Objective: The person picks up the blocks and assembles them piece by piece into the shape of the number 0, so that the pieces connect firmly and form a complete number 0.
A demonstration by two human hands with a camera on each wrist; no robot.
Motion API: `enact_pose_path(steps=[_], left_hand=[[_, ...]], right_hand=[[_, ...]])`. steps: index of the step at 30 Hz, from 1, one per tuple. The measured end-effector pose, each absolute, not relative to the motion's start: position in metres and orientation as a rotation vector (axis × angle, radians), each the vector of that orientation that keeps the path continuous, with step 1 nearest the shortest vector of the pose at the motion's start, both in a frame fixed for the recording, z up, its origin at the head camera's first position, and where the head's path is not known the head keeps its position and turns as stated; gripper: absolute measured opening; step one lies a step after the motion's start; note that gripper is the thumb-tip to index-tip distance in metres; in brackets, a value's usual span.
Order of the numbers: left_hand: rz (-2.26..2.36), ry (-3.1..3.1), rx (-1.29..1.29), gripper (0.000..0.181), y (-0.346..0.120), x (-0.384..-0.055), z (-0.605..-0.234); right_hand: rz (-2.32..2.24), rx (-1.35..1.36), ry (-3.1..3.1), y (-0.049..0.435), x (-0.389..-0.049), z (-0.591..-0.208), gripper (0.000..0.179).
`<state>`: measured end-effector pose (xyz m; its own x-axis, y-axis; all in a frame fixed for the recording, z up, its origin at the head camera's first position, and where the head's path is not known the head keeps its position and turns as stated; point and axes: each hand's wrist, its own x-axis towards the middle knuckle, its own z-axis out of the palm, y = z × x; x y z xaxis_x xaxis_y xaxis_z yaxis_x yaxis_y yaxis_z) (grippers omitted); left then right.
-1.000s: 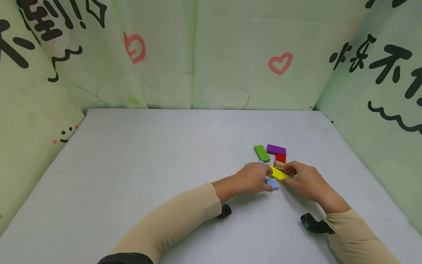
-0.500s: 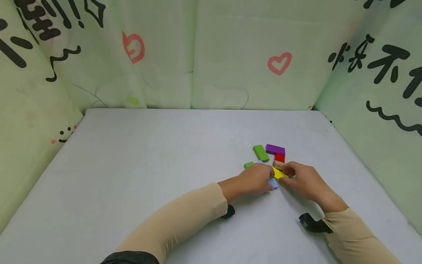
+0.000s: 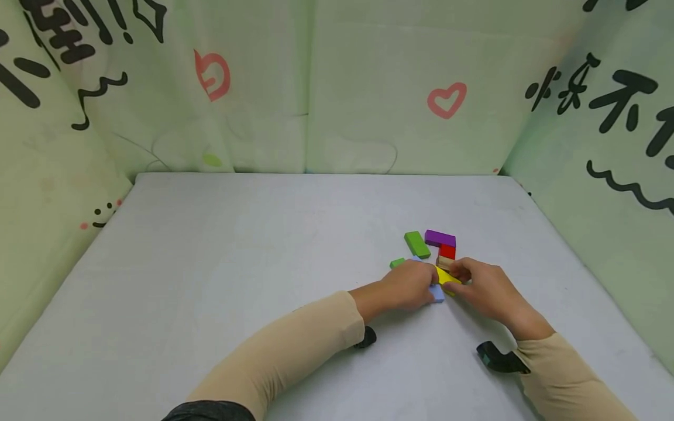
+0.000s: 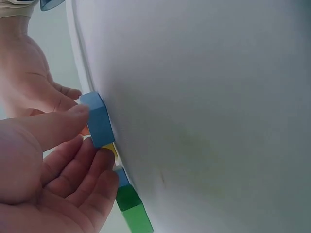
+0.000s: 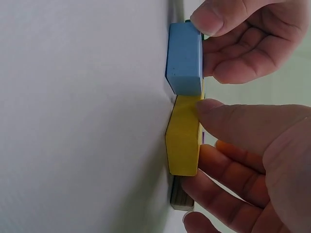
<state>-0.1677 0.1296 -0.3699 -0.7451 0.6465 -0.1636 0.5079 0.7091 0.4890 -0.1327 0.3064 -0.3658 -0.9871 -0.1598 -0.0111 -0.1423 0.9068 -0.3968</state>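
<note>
In the head view my left hand (image 3: pixel 408 285) is at the near left of a block cluster. Its thumb and fingers hold a light blue block (image 4: pixel 99 122), partly hidden by the hand. My right hand (image 3: pixel 492 295) grips a yellow block (image 5: pixel 184 136) between thumb and fingers. In the right wrist view the blue block's end meets the yellow one. A plain wood block (image 3: pixel 445 263) lies beyond the yellow block, close to the right fingertips. Behind it come a red block (image 3: pixel 447 251) and a purple block (image 3: pixel 440 238).
A green block (image 3: pixel 417 244) lies at the cluster's far left. A second green block (image 3: pixel 397 263) and another blue block (image 4: pixel 122 177) are partly covered by the left hand. The white table (image 3: pixel 237 263) ends at printed green curtains (image 3: pixel 358 134) behind and at both sides.
My left hand has shifted slightly right, closer to the yellow block, uncovering the second green block's end. The right hand has stayed nearly still on the yellow block.
</note>
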Motion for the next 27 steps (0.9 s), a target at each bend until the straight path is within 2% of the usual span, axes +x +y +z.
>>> enact_pose_path(steps=[14,27], left_hand=[[0.48,2.58,0.932,0.029,0.117,-0.167,-0.367],[0.494,2.469,0.995,0.028,0.095,-0.166,-0.364]], right_hand=[[-0.531,-0.271,2.982,0.308,-0.128,-0.362,0.031],[-0.524,-0.31,2.934,0.304,-0.116,-0.36,0.032]])
